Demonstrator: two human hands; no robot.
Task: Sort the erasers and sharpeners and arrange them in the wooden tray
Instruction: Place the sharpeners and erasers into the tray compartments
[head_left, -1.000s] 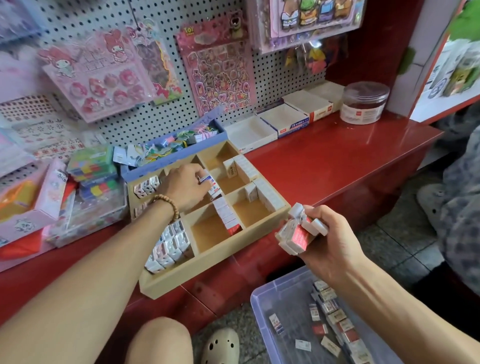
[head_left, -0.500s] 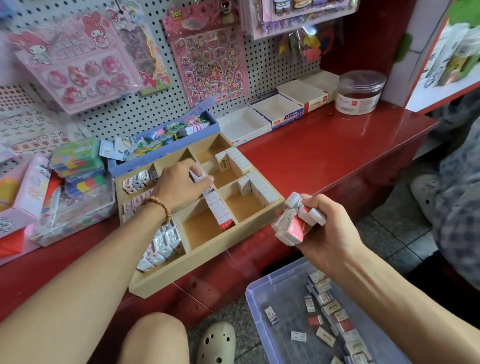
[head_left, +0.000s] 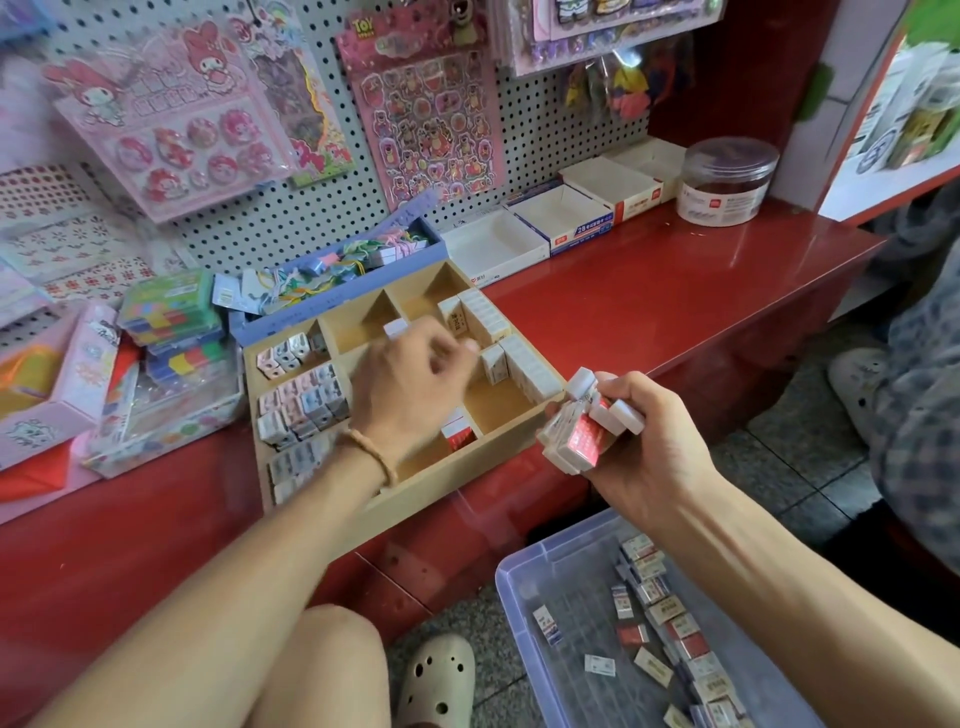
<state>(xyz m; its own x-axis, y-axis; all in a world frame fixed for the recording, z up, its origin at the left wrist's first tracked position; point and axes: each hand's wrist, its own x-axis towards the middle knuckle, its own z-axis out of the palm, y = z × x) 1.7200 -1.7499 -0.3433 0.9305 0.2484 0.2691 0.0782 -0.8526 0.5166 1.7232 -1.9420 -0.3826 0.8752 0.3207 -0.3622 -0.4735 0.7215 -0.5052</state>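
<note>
The wooden tray (head_left: 467, 480) is sitting on the red counter (head_left: 649, 312). The left hand (head_left: 410, 384) is hovering over its middle compartments, blurred; I cannot tell its grip. The right hand (head_left: 639, 441) is gripping a bundle of erasers (head_left: 582, 431) beside the tray's near right corner. This loose bundle could be slipping and scattering.

Sticker sheets (head_left: 423, 111) hang above a lidded jar (head_left: 730, 182).

The left hand (head_left: 410, 379) is motion-blurred, its fingertips unreadable, and hides the wooden tray's (head_left: 467, 467) middle compartments; the plastic bin (head_left: 524, 587) runs off frame
</note>
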